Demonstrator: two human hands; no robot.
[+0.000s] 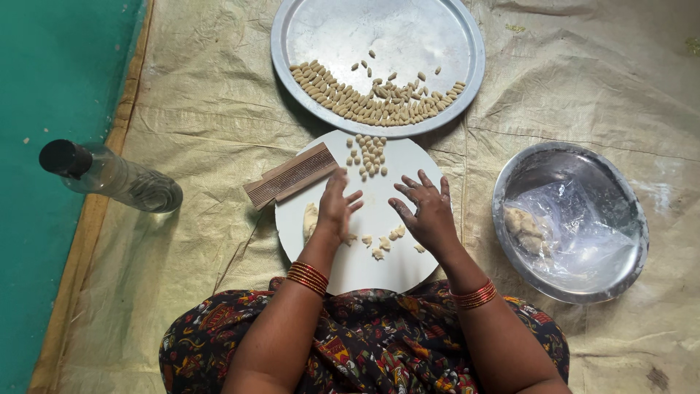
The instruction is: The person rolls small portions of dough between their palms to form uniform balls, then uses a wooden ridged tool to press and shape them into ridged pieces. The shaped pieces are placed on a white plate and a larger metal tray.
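My left hand (335,207) rests flat on a round white board (372,270), fingers stretched toward a ribbed wooden comb-like tool (290,176) lying on the board's upper left edge. A lump of pale dough (310,219) lies just left of that hand. My right hand (426,210) hovers over the board with fingers spread and holds nothing. Several small dough bits (384,243) lie between the hands. A cluster of shaped dough pieces (370,155) sits at the board's far edge.
A large steel plate (299,29) beyond the board holds a curved heap of shaped pieces (372,102). At right a steel bowl (627,211) holds a plastic bag with dough (523,226). A clear bottle (117,179) lies at left on the tan sheet.
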